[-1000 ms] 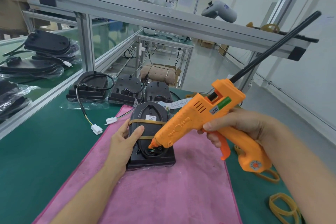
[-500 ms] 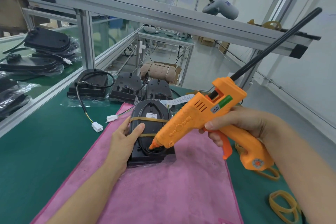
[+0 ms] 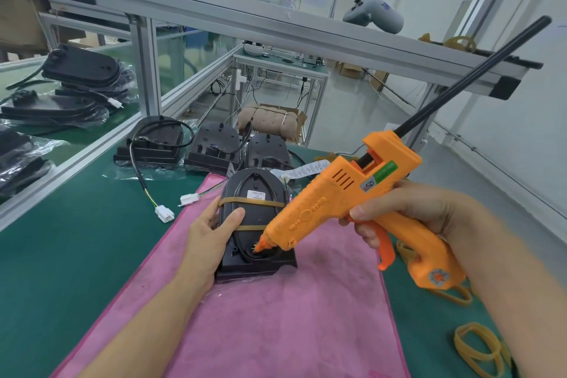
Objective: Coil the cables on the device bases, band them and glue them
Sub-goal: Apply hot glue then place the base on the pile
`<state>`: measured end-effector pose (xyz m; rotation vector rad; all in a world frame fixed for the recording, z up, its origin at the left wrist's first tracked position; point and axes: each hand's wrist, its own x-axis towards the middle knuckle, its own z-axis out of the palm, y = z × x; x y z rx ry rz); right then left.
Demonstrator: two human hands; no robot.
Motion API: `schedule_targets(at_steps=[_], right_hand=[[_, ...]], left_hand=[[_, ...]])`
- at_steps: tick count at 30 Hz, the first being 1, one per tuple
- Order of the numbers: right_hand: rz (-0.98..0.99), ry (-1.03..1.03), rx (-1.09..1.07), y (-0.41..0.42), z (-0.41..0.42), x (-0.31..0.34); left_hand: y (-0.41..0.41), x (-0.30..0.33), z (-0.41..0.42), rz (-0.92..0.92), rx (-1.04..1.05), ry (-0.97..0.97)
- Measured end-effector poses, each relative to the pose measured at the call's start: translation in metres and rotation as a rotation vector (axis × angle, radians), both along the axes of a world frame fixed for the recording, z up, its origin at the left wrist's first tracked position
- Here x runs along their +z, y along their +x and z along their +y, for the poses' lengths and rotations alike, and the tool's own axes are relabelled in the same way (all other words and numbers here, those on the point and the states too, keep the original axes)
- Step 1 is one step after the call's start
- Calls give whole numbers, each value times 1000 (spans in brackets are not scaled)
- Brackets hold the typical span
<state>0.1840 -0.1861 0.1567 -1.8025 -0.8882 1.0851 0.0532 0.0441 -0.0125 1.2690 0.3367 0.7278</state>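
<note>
A black device base (image 3: 252,193) lies on a pink cloth (image 3: 276,316), with two tan rubber bands (image 3: 251,202) across it. My left hand (image 3: 211,233) grips its left edge, thumb on top. My right hand (image 3: 408,215) holds an orange glue gun (image 3: 331,209) by the handle, one finger on the trigger. The gun's nozzle touches the cable recess at the near end of the base, where a coiled black cable shows. A long black glue stick (image 3: 472,77) juts from the back of the gun.
Three more black bases (image 3: 211,147) with loose cables stand behind the cloth on the green bench (image 3: 61,255). White connectors (image 3: 164,213) lie left of the cloth. Loose rubber bands (image 3: 478,347) lie at right. An aluminium frame (image 3: 147,70) borders the bench; bagged bases are stacked beyond it.
The glue gun's nozzle has stayed in the recess at the near end of the base, shifting only slightly. My left hand keeps its hold.
</note>
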Motion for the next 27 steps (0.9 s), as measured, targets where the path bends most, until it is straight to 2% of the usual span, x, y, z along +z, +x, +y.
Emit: schedule_targets(at_steps=[19, 27], right_hand=[[-6, 15, -69, 9, -2, -9], [118, 41, -88, 17, -18, -27]], left_hand=[[-2, 2, 0, 3, -2, -49], [-2, 0, 1, 13, -25, -135]])
